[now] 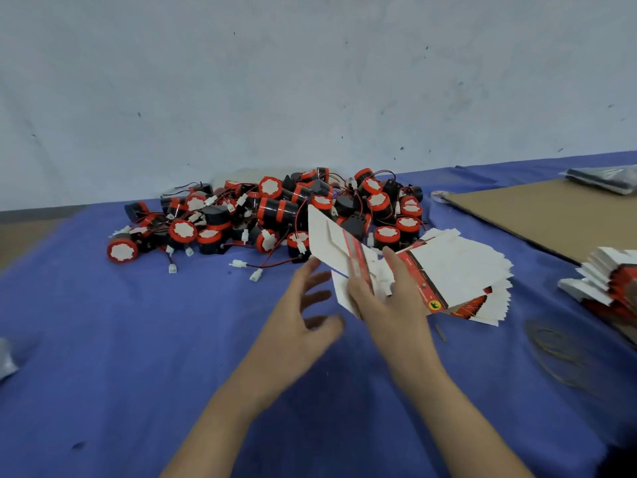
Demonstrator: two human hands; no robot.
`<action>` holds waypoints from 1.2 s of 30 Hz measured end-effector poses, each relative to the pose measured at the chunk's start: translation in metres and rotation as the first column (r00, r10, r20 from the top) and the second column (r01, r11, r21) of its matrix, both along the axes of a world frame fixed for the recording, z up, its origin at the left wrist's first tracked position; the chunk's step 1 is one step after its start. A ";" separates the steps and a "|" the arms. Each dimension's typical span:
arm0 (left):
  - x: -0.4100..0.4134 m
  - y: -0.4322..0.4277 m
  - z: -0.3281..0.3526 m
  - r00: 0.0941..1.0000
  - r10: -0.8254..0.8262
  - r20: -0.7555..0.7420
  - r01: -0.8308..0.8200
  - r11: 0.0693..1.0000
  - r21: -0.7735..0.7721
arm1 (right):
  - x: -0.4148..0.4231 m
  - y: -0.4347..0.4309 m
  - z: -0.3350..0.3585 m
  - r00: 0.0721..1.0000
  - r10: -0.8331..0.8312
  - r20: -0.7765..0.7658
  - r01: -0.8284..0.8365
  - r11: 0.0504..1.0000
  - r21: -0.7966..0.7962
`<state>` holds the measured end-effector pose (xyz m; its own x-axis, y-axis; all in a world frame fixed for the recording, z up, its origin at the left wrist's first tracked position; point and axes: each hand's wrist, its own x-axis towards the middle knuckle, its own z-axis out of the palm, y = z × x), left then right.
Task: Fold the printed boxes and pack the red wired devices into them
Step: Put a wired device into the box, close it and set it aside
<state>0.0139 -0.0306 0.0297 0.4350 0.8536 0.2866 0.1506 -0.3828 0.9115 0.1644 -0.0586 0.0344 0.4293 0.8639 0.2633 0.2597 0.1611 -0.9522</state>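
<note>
Underneath, blue cloth [138, 339] over the whole table, creased, running to a pale, scuffed wall [310, 81] at 12 o'clock. At 2 o'clock, flat on the cloth: one brown cardboard sheet [551, 215], with one tape roll [439, 196] just beside its near-left corner and one dark plastic bag [606, 179] at its far end. At 9 o'clock, cut by the picture's edge, a crumpled grey scrap [5, 360]; cannot tell what.

Counted next. One tangled pile of devices [275, 208] at 12 o'clock of the hands, red and black, with white plugs on thin wires; thirty or more, too overlapped for an exact figure. Of flat boxes, one fanned stack [458, 270] at 3 o'clock of the hands, a second stack [613, 281] at the far right against the cardboard, and one single box [331, 236] off the stacks. A few rubber bands [551, 343] at 4 o'clock, blurred.

Two hands. Pinched in the right hand [386, 301], between thumb and fingers: that single box, tilted, mostly white face showing, at the pile's 6 o'clock edge and just 9 o'clock of the fanned stack. Left hand [303, 315]: fingers spread, holding nothing, just beside the box's lower-left edge; touching or not, cannot tell for blur.
</note>
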 end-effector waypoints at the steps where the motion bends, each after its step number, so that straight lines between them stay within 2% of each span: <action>1: 0.002 -0.004 0.001 0.999 -0.029 -0.025 0.030 0.999 0.039 | -0.006 0.002 0.002 0.997 0.041 -0.064 -0.042 0.999 -0.014; 4: 0.004 -0.014 0.003 0.999 0.041 0.005 -0.042 0.994 0.101 | -0.021 0.006 0.006 0.960 0.172 -0.219 -0.185 0.982 -0.037; 6: 0.000 -0.015 0.006 0.995 0.093 0.049 -0.096 0.992 0.083 | -0.028 0.006 0.006 0.943 0.219 -0.251 -0.232 0.972 -0.023; 10: -0.008 -0.021 0.008 1.000 -0.009 0.012 0.007 0.995 0.102 | -0.032 0.006 0.005 0.912 0.256 -0.321 -0.263 0.964 0.023; 13: -0.008 -0.021 0.005 1.000 0.020 0.021 -0.022 0.995 0.100 | -0.032 0.006 0.005 0.902 0.315 -0.295 -0.320 0.947 0.032; 17: -0.013 -0.017 0.005 0.995 0.091 0.030 -0.094 0.985 0.146 | -0.034 0.003 0.004 0.881 0.434 -0.187 -0.442 0.897 0.000; 20: -0.012 -0.018 0.003 0.998 0.053 -0.035 -0.047 0.988 0.150 | -0.028 0.005 0.007 0.918 0.345 -0.195 -0.349 0.937 0.015; 22: -0.009 -0.017 0.003 0.998 0.044 -0.043 -0.037 0.988 0.148 | -0.024 0.006 0.007 0.936 0.306 -0.175 -0.293 0.951 0.101; 25: -0.006 -0.015 0.004 0.998 0.047 -0.038 -0.041 0.988 0.148 | -0.020 0.006 0.005 0.936 0.333 -0.118 -0.310 0.934 0.176; 30: -0.003 -0.013 0.006 0.994 0.096 0.054 -0.104 0.982 0.158 | -0.019 0.004 0.000 0.885 0.448 -0.123 -0.427 0.889 0.164; 33: -0.003 -0.013 0.007 0.989 0.090 0.115 -0.099 0.992 0.082 | -0.019 -0.003 0.003 0.886 0.455 -0.091 -0.445 0.888 0.118; 36: -0.006 -0.010 0.010 0.964 0.200 0.176 -0.208 0.978 0.030 | -0.022 -0.008 0.004 0.864 0.489 -0.118 -0.484 0.872 0.073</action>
